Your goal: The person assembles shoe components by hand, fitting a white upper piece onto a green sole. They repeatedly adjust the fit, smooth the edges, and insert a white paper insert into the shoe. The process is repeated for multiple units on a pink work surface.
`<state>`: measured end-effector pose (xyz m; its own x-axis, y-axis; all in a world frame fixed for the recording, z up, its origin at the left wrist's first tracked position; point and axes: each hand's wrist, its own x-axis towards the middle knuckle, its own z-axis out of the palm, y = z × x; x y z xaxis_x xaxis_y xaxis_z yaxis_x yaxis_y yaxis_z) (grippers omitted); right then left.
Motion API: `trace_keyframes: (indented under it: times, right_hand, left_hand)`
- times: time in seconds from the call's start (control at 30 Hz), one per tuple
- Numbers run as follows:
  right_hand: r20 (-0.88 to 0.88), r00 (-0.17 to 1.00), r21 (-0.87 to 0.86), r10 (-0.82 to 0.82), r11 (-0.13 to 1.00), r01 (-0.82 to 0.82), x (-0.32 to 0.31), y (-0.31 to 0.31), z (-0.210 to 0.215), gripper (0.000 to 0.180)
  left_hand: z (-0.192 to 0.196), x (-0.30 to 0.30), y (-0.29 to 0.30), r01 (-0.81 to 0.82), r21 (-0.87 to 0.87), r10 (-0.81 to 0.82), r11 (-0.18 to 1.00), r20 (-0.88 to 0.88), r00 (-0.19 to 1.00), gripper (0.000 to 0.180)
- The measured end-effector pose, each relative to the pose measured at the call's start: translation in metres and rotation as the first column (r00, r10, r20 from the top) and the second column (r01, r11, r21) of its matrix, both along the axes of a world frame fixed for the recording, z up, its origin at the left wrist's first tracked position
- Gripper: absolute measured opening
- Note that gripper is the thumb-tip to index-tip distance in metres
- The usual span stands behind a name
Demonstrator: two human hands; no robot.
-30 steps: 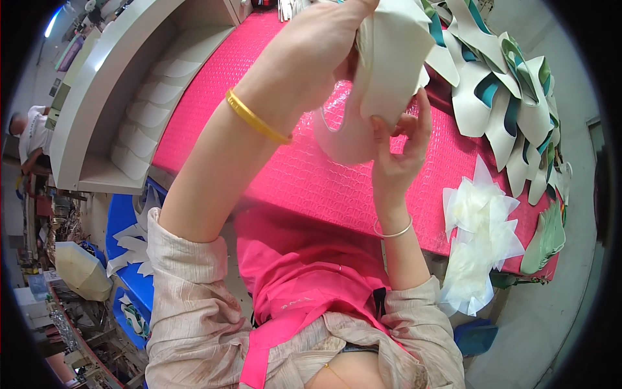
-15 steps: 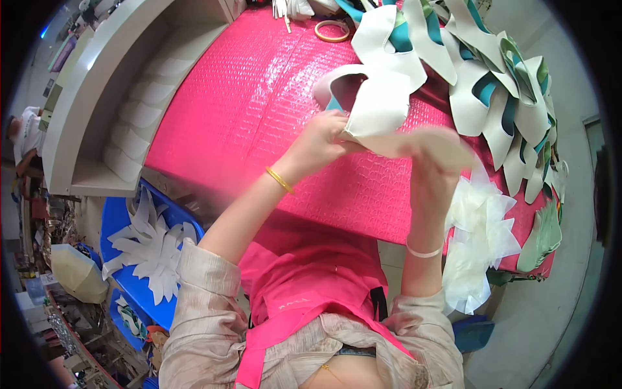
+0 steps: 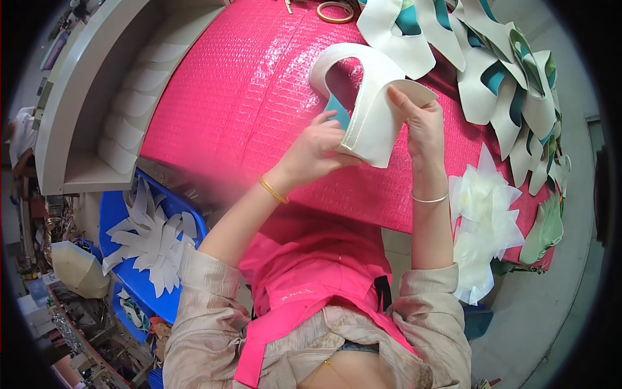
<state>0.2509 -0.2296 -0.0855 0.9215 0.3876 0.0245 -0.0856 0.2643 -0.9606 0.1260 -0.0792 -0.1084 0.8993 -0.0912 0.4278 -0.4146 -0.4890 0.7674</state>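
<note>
A white shoe upper (image 3: 379,107) with teal lining is held up above the pink-covered table, its curved opening to the left and a stitched seam along its edge. My left hand (image 3: 317,146) pinches the lower corner at that seam, with fingers on the teal lining side. On the other side my right hand (image 3: 421,126) grips the upper, thumb on the outer face and the other fingers behind, mostly hidden. Several similar white uppers (image 3: 476,84) with teal and green linings lie heaped to the right of it.
The pink bubble-textured table cover (image 3: 214,104) reaches to my apron. A grey shelf unit (image 3: 84,110) with white pieces stands left; below it, a blue bin (image 3: 129,266) holds white cut pieces. Translucent white pieces (image 3: 483,220) hang at the right table edge beside a pale green piece (image 3: 543,230).
The upper has turned more upright, its broad face now showing. My right hand has moved up from a blurred pale part at the right, and its thumb now lies on the outer face.
</note>
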Motion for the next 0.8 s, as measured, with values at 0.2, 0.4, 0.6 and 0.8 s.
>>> trace_keyframes:
  times: [0.2,0.4,0.6,0.8]
  right_hand:
    - [0.304,0.949,0.104,0.078,0.988,-0.115,-0.022,-0.01,0.016,0.014]
    - [0.428,0.895,-0.043,0.127,0.992,-0.12,-0.04,-0.021,0.029,0.006]
    - [0.421,0.793,0.101,0.44,0.846,-0.524,-0.039,-0.036,0.028,0.006]
    - [0.193,0.98,-0.079,0.039,0.997,-0.024,-0.031,-0.004,0.019,0.019]
  left_hand:
    - [-0.005,-0.016,-0.008,-0.19,-0.316,0.134,0.93,-0.192,0.972,0.029]
    - [0.015,-0.025,-0.01,-0.105,-0.095,0.086,0.99,-0.185,0.979,0.024]
    - [0.023,-0.028,-0.012,-0.103,-0.388,-0.02,0.916,-0.3,0.954,0.02]
    - [0.024,-0.032,-0.009,-0.089,-0.351,-0.044,0.932,-0.354,0.934,0.017]
